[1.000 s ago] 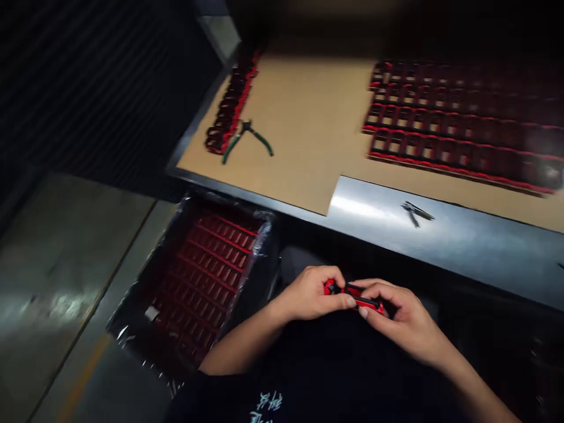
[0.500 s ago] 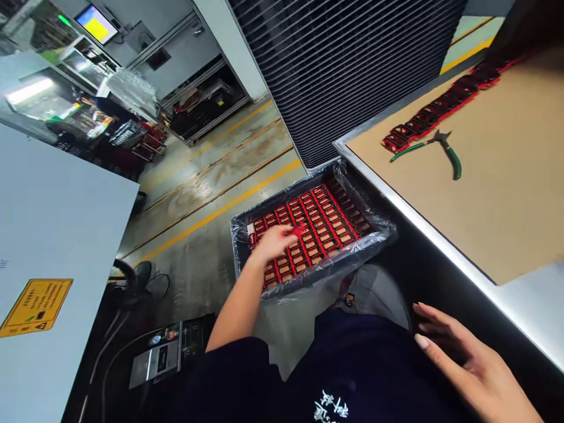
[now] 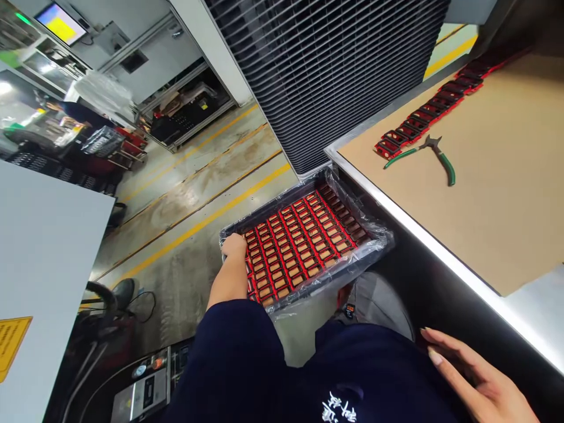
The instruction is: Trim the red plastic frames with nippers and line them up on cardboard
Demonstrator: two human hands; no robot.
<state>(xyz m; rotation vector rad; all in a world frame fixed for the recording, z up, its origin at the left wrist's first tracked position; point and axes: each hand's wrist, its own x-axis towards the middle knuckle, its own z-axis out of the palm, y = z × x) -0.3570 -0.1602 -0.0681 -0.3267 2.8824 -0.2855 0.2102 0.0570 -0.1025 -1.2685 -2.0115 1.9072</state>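
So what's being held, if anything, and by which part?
The right hand looks empty; the left hand is at one end of the tray, fingers hidden, so any hold is unclear.

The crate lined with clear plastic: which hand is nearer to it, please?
Left. The left hand is at the crate, over its corner farthest from the table. The right hand is away from the crate, low beside the person's body, near the table's edge.

Left hand's (image 3: 234, 244) fingers hidden at bin's (image 3: 304, 288) far-left corner; grip unclear. Right hand (image 3: 489, 382) cut off by frame's edge.
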